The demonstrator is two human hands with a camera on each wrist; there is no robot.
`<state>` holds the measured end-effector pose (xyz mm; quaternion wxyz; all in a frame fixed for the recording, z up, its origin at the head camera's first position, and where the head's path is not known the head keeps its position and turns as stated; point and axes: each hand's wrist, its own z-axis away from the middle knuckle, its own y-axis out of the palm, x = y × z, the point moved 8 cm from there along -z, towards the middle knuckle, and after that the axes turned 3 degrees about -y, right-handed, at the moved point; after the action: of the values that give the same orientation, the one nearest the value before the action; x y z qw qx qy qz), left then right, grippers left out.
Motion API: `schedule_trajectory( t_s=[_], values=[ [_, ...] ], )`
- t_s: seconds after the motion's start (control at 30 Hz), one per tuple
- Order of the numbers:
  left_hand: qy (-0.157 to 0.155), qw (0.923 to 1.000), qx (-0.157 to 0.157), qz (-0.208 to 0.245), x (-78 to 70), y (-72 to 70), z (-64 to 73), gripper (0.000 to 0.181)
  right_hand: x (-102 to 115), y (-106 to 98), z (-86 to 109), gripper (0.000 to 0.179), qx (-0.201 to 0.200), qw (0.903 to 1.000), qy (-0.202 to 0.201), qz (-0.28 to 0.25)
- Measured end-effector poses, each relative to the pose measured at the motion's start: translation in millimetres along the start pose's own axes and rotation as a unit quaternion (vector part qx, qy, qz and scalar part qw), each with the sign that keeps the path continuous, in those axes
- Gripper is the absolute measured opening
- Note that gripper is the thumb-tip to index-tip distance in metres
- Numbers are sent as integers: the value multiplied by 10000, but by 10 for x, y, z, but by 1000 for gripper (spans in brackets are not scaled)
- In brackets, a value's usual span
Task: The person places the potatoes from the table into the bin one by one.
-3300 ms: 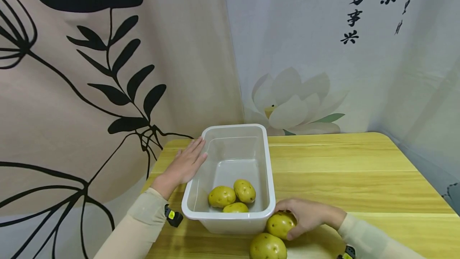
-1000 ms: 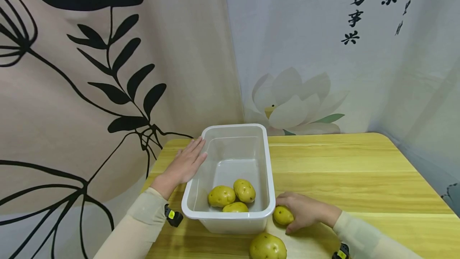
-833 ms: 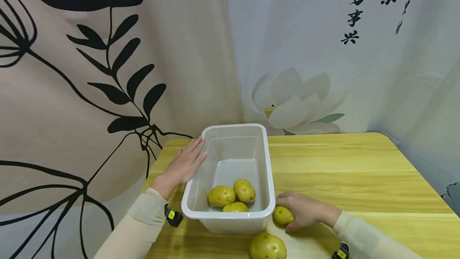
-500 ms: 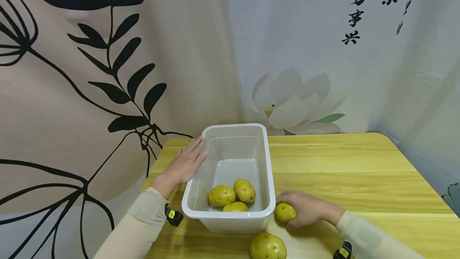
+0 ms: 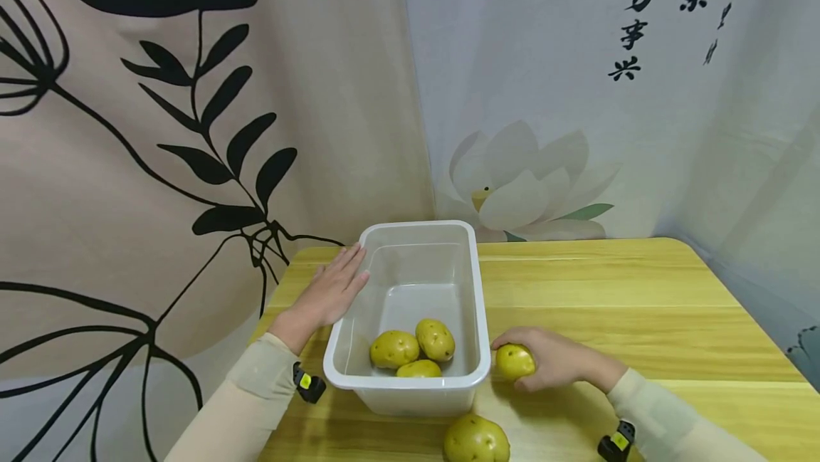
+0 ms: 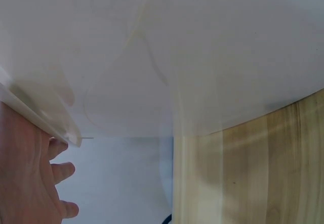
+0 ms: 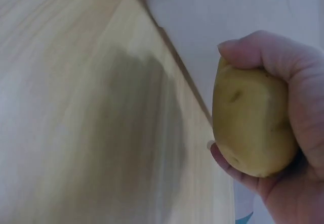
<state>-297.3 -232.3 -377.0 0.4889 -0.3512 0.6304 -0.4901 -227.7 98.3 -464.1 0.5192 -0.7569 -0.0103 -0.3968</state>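
Observation:
My right hand [image 5: 556, 359] grips a yellow potato [image 5: 514, 362] beside the right wall of a white plastic bin [image 5: 416, 396]. In the right wrist view the thumb and fingers wrap this potato [image 7: 253, 123], and a shadow falls on the wood below it. With its fingers straight, my left hand [image 5: 325, 292] rests along the bin's left rim. The left wrist view shows the bin wall [image 6: 126, 72] with the left hand [image 6: 25, 168] at its edge. Three potatoes [image 5: 395, 349] lie inside the bin at its near end. Another potato [image 5: 477, 439] sits on the table in front of the bin.
The bin stands on a yellow wood-grain table [image 5: 596, 305], towards its left side. Behind the table hangs a cloth backdrop [image 5: 333, 92] printed with dark leaves, a pale flower and writing. The table's right edge slants away at the far right.
Earlier my right hand held a potato low by the bin's near right corner; now the potato it grips has come up and slightly right, off the table. My left hand has stayed in place.

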Motion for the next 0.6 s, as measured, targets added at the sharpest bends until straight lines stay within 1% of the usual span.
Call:
schedule_trajectory(
  t_s=[0.37,0.47,0.6],
  values=[
    [17,10000,13,18,-9,-7,6,61,-41,-270,64,60,-269,9988,332,-217],
    [16,10000,27,12,-11,-3,5,62,-30,-370,79,60,-389,9984,323,-264],
    [9,10000,20,9,-11,0,5,62,-14,-511,95,60,-545,9978,320,-190]
  ],
)
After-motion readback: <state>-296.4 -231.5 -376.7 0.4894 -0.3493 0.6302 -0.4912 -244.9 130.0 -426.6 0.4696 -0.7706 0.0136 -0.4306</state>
